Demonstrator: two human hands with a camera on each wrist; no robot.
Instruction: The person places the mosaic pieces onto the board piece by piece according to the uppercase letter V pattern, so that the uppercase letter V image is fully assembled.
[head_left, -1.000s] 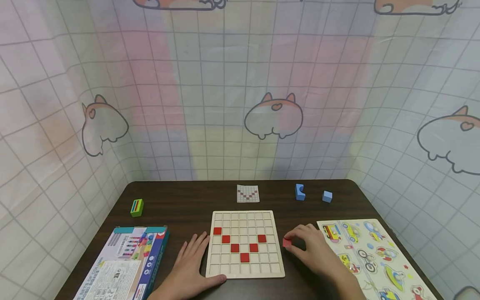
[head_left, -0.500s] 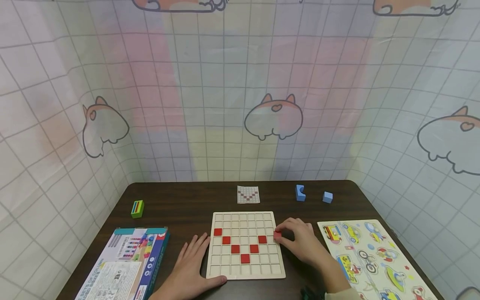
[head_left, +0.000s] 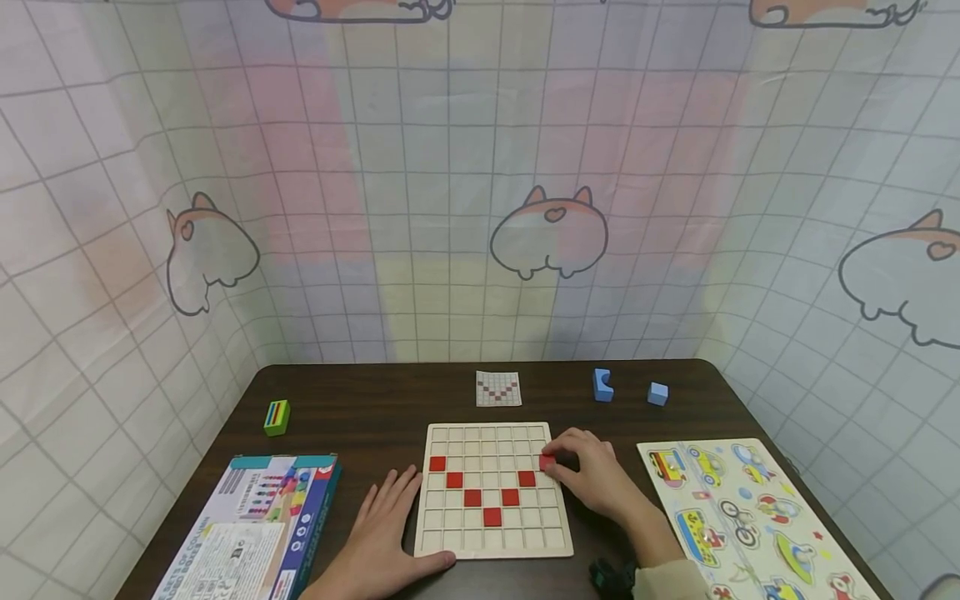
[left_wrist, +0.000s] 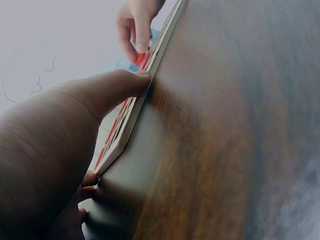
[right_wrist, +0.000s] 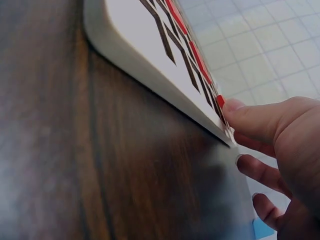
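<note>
A red tile (head_left: 547, 461) is pinched in the right hand (head_left: 592, 477) fingers at the right edge of the grid board (head_left: 491, 490), approx. over the last column, second row. The left hand (head_left: 384, 533) lies flat w/ relaxed fingers on the surface, thumb against the board's left edge. If the tile is tilted on release, it could catch on a cell rim or land one cell off, breaking the red V; a knock could also nudge the tile (head_left: 527, 478) just beside it.

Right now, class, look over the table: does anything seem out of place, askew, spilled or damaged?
Nothing stands out. The wooden grid board lies square on the table, its red tiles sit flat in their cells, and the right hand pinches one more red tile at the board's right edge. The left hand steadies the board.
</note>
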